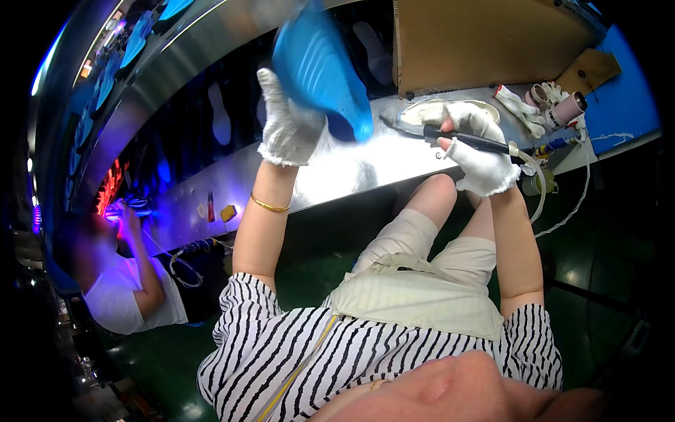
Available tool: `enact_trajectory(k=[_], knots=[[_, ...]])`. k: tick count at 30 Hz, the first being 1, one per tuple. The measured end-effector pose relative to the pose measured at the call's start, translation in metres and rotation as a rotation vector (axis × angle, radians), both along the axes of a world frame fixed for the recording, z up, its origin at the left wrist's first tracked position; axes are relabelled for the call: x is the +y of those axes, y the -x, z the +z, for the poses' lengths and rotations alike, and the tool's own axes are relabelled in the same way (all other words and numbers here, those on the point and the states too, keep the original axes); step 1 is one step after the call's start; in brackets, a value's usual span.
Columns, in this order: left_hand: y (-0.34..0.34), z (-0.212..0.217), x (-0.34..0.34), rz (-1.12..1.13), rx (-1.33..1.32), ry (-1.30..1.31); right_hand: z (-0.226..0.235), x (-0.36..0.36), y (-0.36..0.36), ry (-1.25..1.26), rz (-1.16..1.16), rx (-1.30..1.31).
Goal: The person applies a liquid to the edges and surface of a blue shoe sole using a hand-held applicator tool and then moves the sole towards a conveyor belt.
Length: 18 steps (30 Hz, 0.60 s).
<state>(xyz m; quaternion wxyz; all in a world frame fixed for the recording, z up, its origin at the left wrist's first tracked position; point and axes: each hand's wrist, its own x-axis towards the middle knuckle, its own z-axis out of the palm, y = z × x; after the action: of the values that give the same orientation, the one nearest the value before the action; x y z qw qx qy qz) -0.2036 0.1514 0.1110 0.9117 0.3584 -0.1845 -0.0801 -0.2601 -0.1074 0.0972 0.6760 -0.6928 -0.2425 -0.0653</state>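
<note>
My left hand (292, 130), in a white knit glove with the thumb raised, holds up a blue foot-shaped piece (316, 67) with curved ridges. Its upper part is smeared by motion, and some of my fingers are hidden behind it. In my gloved right hand (481, 151) is a black-handled tool (478, 141), gripped like a pen, with bare fingertips showing. A pale hose runs from its rear end. Its dark narrow tip points left toward the blue piece, apart from it. Behind the right hand a pale sole-shaped tray (422, 112) lies on the metal bench, partly covered.
A cardboard box (492, 46) stands at the back right. White gloves (520, 109) and pink tape rolls (566, 109) lie beside it. Pale soles (219, 116) rest beyond the metal ledge (337, 172). Another person (137, 281) works at the left, near a yellow block (228, 212).
</note>
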Motion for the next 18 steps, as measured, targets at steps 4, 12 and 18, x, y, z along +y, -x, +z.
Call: enact_trajectory(k=[4,12,18], knots=[[-0.009,-0.065,0.040,-0.316,0.445,-0.087,-0.024,0.015,0.002,-0.072,0.006,0.057],[0.047,-0.101,-0.050,-0.379,0.344,0.235,-0.051,0.020,-0.009,-0.182,-0.200,0.111],[0.053,-0.099,-0.085,-0.313,0.373,0.203,-0.042,0.026,-0.001,-0.032,-0.171,-0.151]])
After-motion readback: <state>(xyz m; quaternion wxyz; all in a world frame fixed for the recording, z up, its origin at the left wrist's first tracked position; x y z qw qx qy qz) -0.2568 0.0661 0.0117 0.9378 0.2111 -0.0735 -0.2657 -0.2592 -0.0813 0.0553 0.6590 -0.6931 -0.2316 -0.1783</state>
